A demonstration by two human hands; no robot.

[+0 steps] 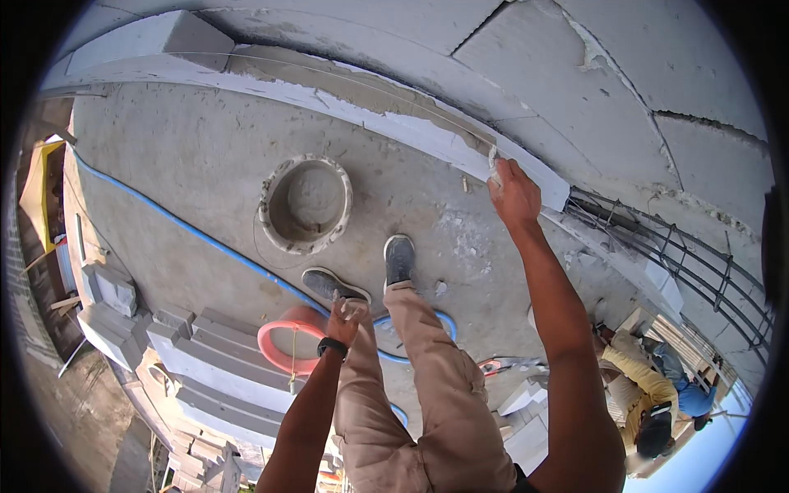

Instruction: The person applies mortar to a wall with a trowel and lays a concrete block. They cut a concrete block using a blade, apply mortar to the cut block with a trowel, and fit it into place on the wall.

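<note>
My right hand [515,195] reaches out to the low course of white blocks [411,123]. Its fingers are closed around a small whitish piece [493,162] that I cannot make out, at the end of the grey mortar bed [353,89]. A thin string runs along the course above the mortar. Lower down, my left hand [345,319], with a dark band at the wrist, hangs in front of my leg. Its fingers are curled together, with a pale patch at them; what they hold, if anything, is unclear.
A round mortar tub [306,204] stands on the concrete floor. A blue hose [197,234] snakes past my shoes near a pink bucket [275,349]. Blocks [222,361] are stacked behind. Steel rebar [682,255] extends at right; a person in yellow [645,382] is beyond.
</note>
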